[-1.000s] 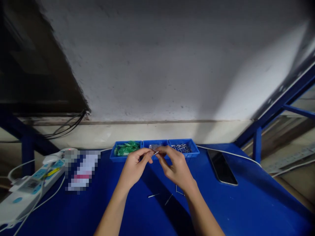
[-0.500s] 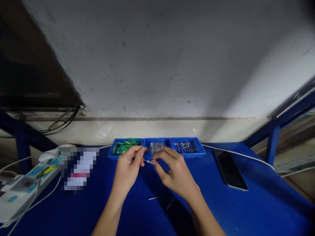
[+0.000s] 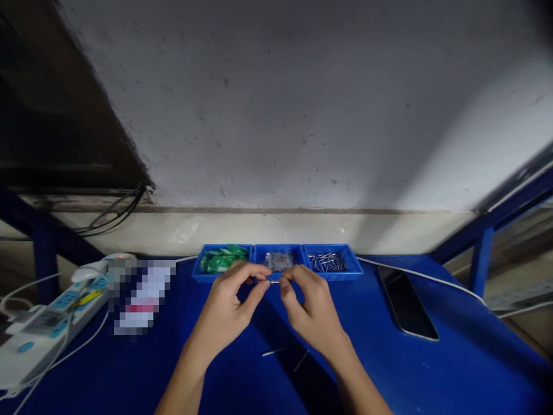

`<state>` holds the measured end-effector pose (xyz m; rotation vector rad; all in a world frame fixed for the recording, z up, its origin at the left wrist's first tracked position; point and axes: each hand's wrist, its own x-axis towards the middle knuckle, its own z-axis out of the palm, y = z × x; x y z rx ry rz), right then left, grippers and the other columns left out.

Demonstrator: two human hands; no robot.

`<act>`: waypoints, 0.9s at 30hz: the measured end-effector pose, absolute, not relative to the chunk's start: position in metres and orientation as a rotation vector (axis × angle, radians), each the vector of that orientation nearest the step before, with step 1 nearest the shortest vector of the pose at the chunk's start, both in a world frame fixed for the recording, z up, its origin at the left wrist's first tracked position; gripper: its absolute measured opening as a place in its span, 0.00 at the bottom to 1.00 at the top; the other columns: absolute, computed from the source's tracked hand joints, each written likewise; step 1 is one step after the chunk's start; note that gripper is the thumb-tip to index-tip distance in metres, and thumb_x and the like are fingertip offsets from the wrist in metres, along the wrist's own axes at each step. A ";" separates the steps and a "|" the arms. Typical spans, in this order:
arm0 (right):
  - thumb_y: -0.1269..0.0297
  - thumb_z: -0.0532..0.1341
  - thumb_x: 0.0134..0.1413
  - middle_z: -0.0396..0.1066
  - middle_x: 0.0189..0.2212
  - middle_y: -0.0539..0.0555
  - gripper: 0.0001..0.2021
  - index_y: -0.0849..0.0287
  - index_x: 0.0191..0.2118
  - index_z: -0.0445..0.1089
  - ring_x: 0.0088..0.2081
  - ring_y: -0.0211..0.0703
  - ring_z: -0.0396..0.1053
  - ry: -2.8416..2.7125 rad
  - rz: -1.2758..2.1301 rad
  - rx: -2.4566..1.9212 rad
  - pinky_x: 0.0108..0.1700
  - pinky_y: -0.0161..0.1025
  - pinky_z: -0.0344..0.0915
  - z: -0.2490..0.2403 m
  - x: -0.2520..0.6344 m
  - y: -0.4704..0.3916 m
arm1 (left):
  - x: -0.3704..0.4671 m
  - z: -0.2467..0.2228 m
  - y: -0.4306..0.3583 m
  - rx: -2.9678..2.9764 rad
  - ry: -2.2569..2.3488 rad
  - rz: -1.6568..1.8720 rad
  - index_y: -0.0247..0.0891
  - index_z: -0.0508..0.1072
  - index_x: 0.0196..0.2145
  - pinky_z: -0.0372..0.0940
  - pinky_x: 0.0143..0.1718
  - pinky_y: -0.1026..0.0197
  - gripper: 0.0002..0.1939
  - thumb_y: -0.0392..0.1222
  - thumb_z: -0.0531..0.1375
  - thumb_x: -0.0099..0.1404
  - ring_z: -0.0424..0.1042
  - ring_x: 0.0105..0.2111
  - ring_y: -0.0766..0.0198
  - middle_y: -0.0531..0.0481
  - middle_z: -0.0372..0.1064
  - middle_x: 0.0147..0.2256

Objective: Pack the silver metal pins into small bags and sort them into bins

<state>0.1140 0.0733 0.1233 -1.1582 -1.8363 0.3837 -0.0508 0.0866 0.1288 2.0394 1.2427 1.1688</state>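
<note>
A thin silver metal pin is held level between my two hands, its ends hidden by the fingers. My left hand pinches its left end with thumb and fingertips. On the other end, my right hand is closed with thumb and index finger. Below the hands, a small silver pin with a thicker end and a thin dark metal pin lie on the blue table. Just behind the fingers stands a blue bin of small clear-wrapped pieces.
Beside the middle bin are a blue bin with green packets and a blue bin of loose metal pins. A phone lies right. A power strip with cables is left, near a blurred item. A wall rises behind.
My left hand has shifted a little right and its fingers have slid along the pin, so less of it shows. The right hand keeps its grip. The view has shifted slightly.
</note>
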 end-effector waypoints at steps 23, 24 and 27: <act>0.68 0.53 0.59 0.69 0.32 0.52 0.06 0.56 0.38 0.67 0.34 0.39 0.67 -2.079 0.410 -1.131 0.37 0.37 0.63 0.129 0.133 0.077 | -0.047 0.122 0.089 2.093 1.368 0.825 0.40 0.68 0.34 0.60 0.27 0.66 0.13 0.44 0.47 0.68 0.66 0.22 0.68 0.56 0.64 0.22; 0.67 0.52 0.59 0.69 0.31 0.52 0.06 0.57 0.37 0.67 0.34 0.39 0.67 -2.077 0.394 -1.138 0.37 0.37 0.62 0.132 0.136 0.076 | -0.045 0.122 0.087 2.086 1.367 0.817 0.40 0.69 0.36 0.62 0.30 0.65 0.13 0.44 0.47 0.68 0.68 0.25 0.67 0.55 0.66 0.24; 0.65 0.51 0.61 0.69 0.30 0.53 0.08 0.58 0.35 0.66 0.32 0.39 0.67 -1.963 0.268 -1.187 0.36 0.36 0.62 0.138 0.152 0.078 | -0.042 0.118 0.076 2.066 1.365 0.794 0.43 0.66 0.45 0.64 0.38 0.60 0.14 0.46 0.46 0.68 0.70 0.33 0.64 0.51 0.70 0.32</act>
